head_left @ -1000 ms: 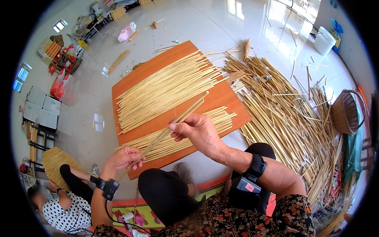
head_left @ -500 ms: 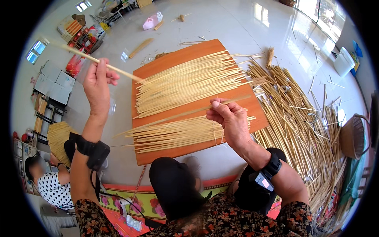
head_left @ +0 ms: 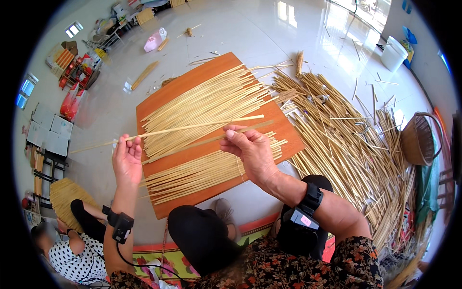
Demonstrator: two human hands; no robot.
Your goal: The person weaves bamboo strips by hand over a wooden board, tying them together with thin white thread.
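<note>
My left hand (head_left: 127,161) is closed in a pinch on a long pale straw stalk (head_left: 192,126), which slants across above the board with its thin end out past the board's left edge. Thumb and fingers of my right hand (head_left: 252,151) pinch a second stalk (head_left: 192,145), nearly parallel and nearer to me. Below them lies an orange-brown board (head_left: 288,137). A wide layer of stalks (head_left: 202,101) covers its far part, and a narrower layer (head_left: 192,179) lies along the near part. A fine white thread (head_left: 240,167) shows by the near layer, under my right hand.
A large heap of stalks (head_left: 341,144) spreads over the floor at the right, with a wicker basket (head_left: 417,142) beyond it. A white bucket (head_left: 393,54) stands far right. Another person (head_left: 74,255) sits at the lower left beside a woven straw piece (head_left: 70,200).
My left hand has come down, and its stalk has swung from steeply tilted to nearly level over the board. My right hand keeps its pinch. The whole view has shifted and turned slightly.
</note>
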